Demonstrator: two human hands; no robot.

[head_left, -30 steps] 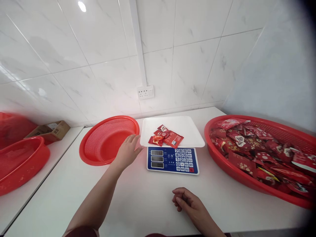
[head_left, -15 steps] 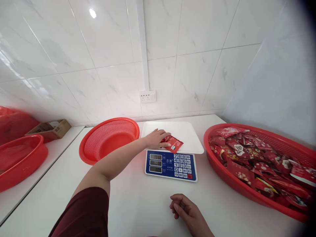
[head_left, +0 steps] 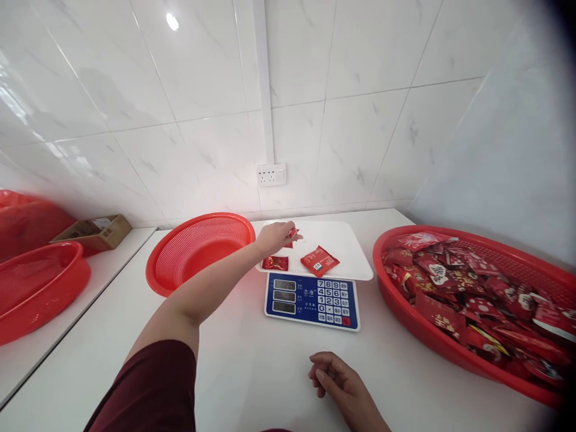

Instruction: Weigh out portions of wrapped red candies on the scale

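Observation:
My left hand [head_left: 275,236] is closed over the back left of the white scale tray [head_left: 348,240]. Its fingers pinch a small red packet [head_left: 293,233], partly hidden by the hand. Under that hand, another red piece shows only in part. A narrow red packet [head_left: 275,263] lies at the tray's front left, and a larger square red packet [head_left: 320,261] is near the front middle. Below the tray sits the blue keypad panel [head_left: 310,302] of the scale. My right hand [head_left: 339,384] rests on the table in front of it, fingers curled in, nothing visible in them.
To the right, a red basket [head_left: 407,300] holds many red packets [head_left: 450,282]. A red perforated basket [head_left: 157,267] stands left of the scale. Farther left are another red basket [head_left: 45,294], a cardboard box [head_left: 108,234] and a red bag [head_left: 27,219]. A tiled wall with a socket [head_left: 272,174] rises behind.
My left hand has moved back and slightly left, off the square packet, and now pinches a small packet. The narrow packet has come into view. My right hand stays put.

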